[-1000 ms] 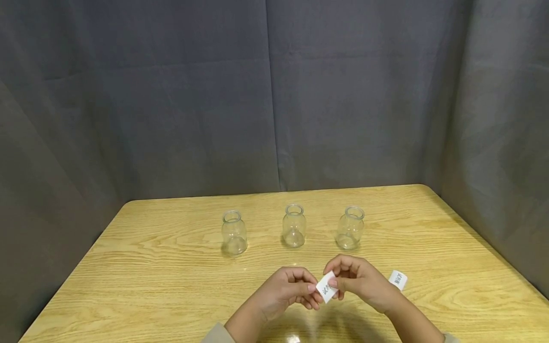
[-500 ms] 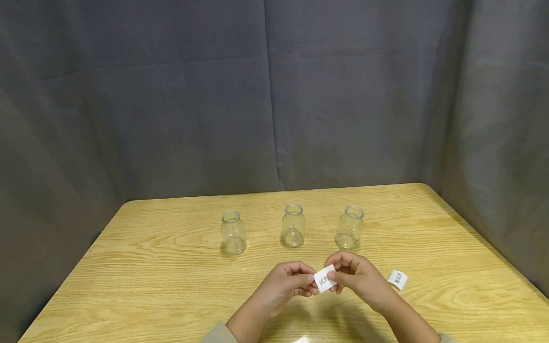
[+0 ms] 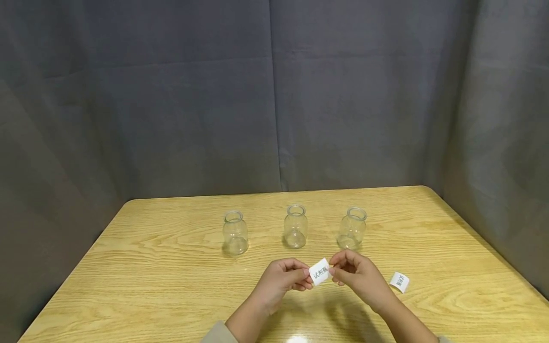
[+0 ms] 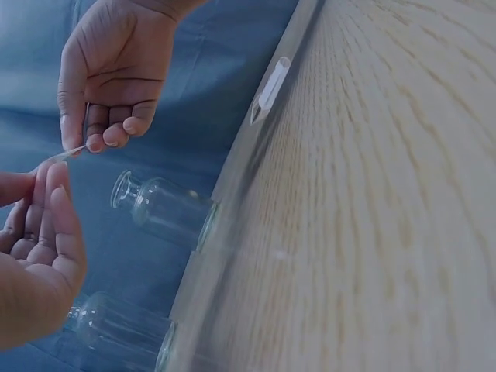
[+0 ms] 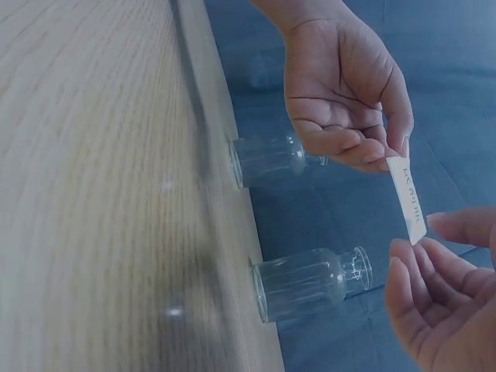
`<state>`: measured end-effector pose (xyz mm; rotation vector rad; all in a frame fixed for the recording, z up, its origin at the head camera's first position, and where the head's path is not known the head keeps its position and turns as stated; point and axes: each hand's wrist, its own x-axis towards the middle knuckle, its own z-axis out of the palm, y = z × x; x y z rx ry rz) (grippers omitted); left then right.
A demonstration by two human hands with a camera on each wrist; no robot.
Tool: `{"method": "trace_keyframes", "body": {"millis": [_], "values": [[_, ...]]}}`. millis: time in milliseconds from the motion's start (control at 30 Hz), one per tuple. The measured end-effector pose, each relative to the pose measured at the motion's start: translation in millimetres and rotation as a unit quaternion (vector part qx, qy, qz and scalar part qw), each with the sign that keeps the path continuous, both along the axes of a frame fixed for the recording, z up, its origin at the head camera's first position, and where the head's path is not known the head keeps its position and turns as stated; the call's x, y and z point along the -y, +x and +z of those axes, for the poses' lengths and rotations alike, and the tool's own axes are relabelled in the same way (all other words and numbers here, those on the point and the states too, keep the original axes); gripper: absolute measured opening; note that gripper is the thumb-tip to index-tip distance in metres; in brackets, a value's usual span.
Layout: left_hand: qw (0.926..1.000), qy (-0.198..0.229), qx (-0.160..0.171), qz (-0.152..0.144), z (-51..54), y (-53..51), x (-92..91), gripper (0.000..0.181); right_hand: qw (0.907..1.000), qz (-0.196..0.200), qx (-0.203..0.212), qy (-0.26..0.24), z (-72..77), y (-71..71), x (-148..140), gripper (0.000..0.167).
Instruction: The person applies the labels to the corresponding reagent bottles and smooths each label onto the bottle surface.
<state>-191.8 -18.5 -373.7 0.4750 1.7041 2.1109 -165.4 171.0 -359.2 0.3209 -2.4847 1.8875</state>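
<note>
A small white label [image 3: 319, 272] with dark characters is held up above the table's near part. My left hand [image 3: 279, 283] pinches its left edge between thumb and fingers. At its right corner, the thumb and fingertips of my right hand [image 3: 362, 281] hold the edge. The right wrist view shows the label [image 5: 407, 200] nearly edge-on between the left hand [image 5: 345, 89] and the right hand [image 5: 453, 298]. A second white label [image 3: 399, 282], slightly curved, lies on the table right of my right hand.
Three clear glass jars without lids stand in a row beyond the hands: left jar [image 3: 235, 233], middle jar [image 3: 295, 227], right jar [image 3: 351, 229]. The wooden table [image 3: 150, 267] is bordered by grey cloth [image 3: 193, 105] behind and at both sides.
Both hands have shifted slightly left and up with the label. The label has turned, and my right fingers have moved from over its face to its right corner, showing more characters.
</note>
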Motion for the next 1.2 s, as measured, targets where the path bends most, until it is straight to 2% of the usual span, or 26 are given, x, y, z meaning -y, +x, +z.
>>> {"method": "trace_keyframes", "body": {"millis": [167, 433, 600, 867, 1200], "values": [[0.9999, -0.010, 0.000, 0.008, -1.4, -1.4, 0.3, 0.017, 1.0000, -0.001, 0.005, 0.008, 0.3, 1.2, -0.1, 0.022], [0.9998, -0.013, -0.001, -0.016, -5.8, -2.4, -0.2, 0.017, 0.9976, 0.068, 0.013, -0.006, -0.4, 2.0, 2.4, 0.028], [0.9995, -0.017, -0.007, -0.027, -7.7, -1.6, -1.7, 0.018, 0.9956, 0.093, 0.012, -0.007, -2.0, 3.1, 5.0, 0.026], [0.9994, -0.029, -0.010, -0.017, -8.0, 0.9, -5.2, 0.019, 0.9946, 0.102, 0.008, -0.011, -4.4, 3.9, 8.1, 0.024], [0.9989, -0.037, -0.011, -0.025, -10.8, 1.0, -8.1, 0.021, 0.9934, 0.111, 0.016, -0.022, -6.0, 4.0, 12.4, 0.025]]}}
